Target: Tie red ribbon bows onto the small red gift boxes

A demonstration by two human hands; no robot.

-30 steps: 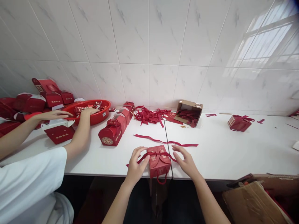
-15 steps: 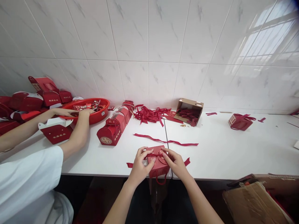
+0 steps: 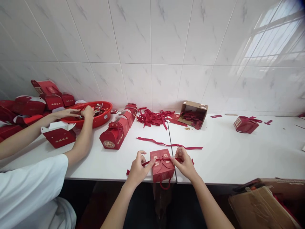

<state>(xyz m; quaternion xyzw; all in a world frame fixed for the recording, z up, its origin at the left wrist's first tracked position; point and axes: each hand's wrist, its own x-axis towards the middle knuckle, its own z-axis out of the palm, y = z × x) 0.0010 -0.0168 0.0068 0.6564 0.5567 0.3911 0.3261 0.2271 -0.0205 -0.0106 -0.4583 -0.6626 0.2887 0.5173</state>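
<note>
Left hand point(image 3: 140, 166): we pinched ribbon point(image 3: 163, 159), box's point(image 3: 162, 169) nine o'clock.
Right hand point(image 3: 185, 163): likewise, three o'clock.
Pull: we judged level, even best.

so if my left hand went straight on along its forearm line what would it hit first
Past the red box at its thumb, the left hand would probably meet the loose ribbon strip on the table, though its height is hard to judge.

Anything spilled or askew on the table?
The small cardboard box by the wall seems tipped, its opening facing outward, dark red pieces at its mouth; gold bits lie loose in front, as if spilled.
</note>
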